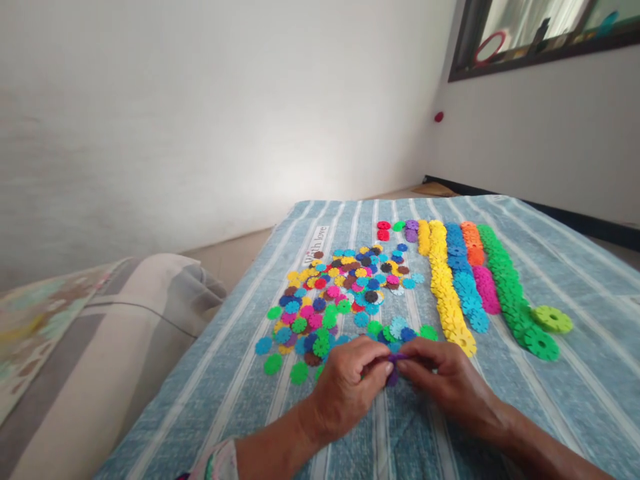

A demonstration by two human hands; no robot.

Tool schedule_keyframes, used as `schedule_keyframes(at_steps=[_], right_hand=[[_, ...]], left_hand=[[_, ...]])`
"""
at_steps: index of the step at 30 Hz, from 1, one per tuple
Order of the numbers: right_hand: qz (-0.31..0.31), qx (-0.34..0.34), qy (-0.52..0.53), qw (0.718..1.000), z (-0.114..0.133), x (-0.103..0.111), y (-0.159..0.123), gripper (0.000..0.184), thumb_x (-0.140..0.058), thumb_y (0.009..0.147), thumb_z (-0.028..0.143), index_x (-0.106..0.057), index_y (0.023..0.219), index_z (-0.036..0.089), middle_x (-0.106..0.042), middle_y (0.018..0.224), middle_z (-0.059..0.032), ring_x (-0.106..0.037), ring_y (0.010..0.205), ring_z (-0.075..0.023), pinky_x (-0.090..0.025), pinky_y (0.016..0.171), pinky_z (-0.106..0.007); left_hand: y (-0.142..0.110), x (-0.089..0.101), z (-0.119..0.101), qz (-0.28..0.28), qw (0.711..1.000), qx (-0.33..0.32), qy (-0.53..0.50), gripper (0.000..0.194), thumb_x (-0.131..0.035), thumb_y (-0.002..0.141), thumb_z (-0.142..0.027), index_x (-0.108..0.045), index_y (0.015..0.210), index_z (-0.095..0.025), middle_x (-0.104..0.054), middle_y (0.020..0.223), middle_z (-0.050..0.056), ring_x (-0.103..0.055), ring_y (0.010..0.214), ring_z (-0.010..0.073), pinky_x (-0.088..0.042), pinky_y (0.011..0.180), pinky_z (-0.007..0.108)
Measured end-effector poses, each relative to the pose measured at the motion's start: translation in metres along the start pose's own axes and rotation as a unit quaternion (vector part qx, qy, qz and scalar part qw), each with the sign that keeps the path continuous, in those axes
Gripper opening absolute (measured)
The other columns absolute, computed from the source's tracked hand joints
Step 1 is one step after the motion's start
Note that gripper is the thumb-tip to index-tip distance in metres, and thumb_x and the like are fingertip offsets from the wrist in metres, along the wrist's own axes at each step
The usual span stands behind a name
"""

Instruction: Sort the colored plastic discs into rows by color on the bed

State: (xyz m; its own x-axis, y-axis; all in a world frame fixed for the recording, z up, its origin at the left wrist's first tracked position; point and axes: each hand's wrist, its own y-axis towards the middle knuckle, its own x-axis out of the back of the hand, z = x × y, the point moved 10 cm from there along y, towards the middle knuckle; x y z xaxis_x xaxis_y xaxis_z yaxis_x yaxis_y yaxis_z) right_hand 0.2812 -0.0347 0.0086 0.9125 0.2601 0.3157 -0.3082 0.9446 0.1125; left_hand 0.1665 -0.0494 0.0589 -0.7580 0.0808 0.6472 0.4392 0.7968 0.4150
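Two hands in view, both the person's own. The left hand (345,393) and right hand (450,380) are together, the fingers of both clamped on purple plastic snowflake discs (393,368). These are held between the hands, apparently two, though the fingers hide too much for a sure count.

Directly ahead of the hands, just beyond the left hand's knuckles: one loose heap of mixed discs (330,300), too many to count. Blue, green, yellow, pink, red, brown and black all show.

Farther ahead and toward the right hand, six sorted rows:
- short yellow row (423,238)
- long yellow row (447,287)
- blue row (465,280)
- orange row (473,243)
- magenta row (486,290)
- green row (510,293)

Far ahead of the hands, beside the short yellow row: a short purple stack (411,230), one green disc (399,226) and two red discs (383,230). Right of the right hand, at the near end of the green row: two larger green discs (553,319).

Everything lies on one blue-and-white striped cloth (565,400), with one "With love" label (316,245) ahead and left of the hands. Left of the left hand: one beige padded cushion (125,347).
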Motion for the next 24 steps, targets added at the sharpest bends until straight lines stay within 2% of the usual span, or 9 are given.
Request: schedule_keyframes(at_steps=[3, 6, 8, 14, 18, 24], right_hand=[[-0.053, -0.056, 0.076, 0.994, -0.017, 0.012, 0.004, 0.02, -0.062, 0.081, 0.038, -0.067, 0.076, 0.019, -0.062, 0.063, 0.0003, -0.054, 0.053, -0.0134, -0.043, 0.05, -0.025], [-0.072, -0.08, 0.103, 0.989, -0.025, 0.016, 0.006, 0.023, -0.065, 0.078, 0.041, -0.066, 0.076, 0.018, -0.064, 0.061, -0.0007, -0.055, 0.051, -0.0132, -0.045, 0.048, -0.024], [-0.073, -0.081, 0.094, 0.99, -0.025, 0.017, 0.007, 0.023, -0.066, 0.077, 0.041, -0.067, 0.075, 0.018, -0.063, 0.06, -0.0002, -0.055, 0.05, -0.0128, -0.045, 0.047, -0.024], [-0.073, -0.076, 0.072, 0.992, -0.022, 0.017, 0.007, 0.024, -0.067, 0.077, 0.043, -0.067, 0.073, 0.019, -0.061, 0.058, 0.0009, -0.054, 0.048, -0.0124, -0.045, 0.045, -0.024], [-0.077, -0.078, 0.076, 0.991, -0.023, 0.018, 0.007, 0.026, -0.067, 0.077, 0.043, -0.068, 0.073, 0.018, -0.063, 0.058, 0.0002, -0.056, 0.049, -0.0127, -0.045, 0.045, -0.023], [-0.069, -0.075, 0.104, 0.989, -0.025, 0.016, 0.008, 0.025, -0.065, 0.079, 0.042, -0.067, 0.076, 0.017, -0.066, 0.059, -0.0012, -0.056, 0.05, -0.0126, -0.044, 0.045, -0.023]], left_hand=[[-0.004, -0.011, -0.014, 0.018, 0.994, -0.072, 0.084, 0.014, -0.05, 0.09, -0.016, -0.062, 0.083, -0.016, -0.063, 0.076, 0.004, -0.059, 0.071, 0.0144, -0.051, 0.063, 0.025], [-0.012, -0.035, -0.027, 0.081, 0.967, -0.159, 0.184, 0.017, -0.046, 0.091, -0.015, -0.06, 0.08, -0.016, -0.062, 0.079, 0.005, -0.058, 0.072, 0.0156, -0.051, 0.063, 0.027], [-0.015, -0.048, -0.027, 0.117, 0.949, -0.18, 0.233, 0.013, -0.049, 0.089, -0.015, -0.059, 0.081, -0.017, -0.061, 0.08, 0.004, -0.056, 0.072, 0.0167, -0.051, 0.064, 0.029], [-0.012, -0.057, -0.016, 0.154, 0.933, -0.144, 0.291, 0.011, -0.049, 0.09, -0.017, -0.058, 0.084, -0.017, -0.06, 0.082, 0.004, -0.055, 0.075, 0.0187, -0.052, 0.064, 0.032], [-0.009, -0.051, -0.015, 0.138, 0.94, -0.127, 0.286, 0.012, -0.047, 0.09, -0.015, -0.057, 0.084, -0.017, -0.058, 0.082, 0.004, -0.055, 0.075, 0.0184, -0.052, 0.064, 0.032], [-0.008, -0.041, -0.001, 0.12, 0.951, -0.082, 0.272, 0.003, -0.054, 0.087, -0.016, -0.056, 0.085, -0.017, -0.058, 0.087, 0.005, -0.057, 0.081, 0.0193, -0.055, 0.069, 0.033]])
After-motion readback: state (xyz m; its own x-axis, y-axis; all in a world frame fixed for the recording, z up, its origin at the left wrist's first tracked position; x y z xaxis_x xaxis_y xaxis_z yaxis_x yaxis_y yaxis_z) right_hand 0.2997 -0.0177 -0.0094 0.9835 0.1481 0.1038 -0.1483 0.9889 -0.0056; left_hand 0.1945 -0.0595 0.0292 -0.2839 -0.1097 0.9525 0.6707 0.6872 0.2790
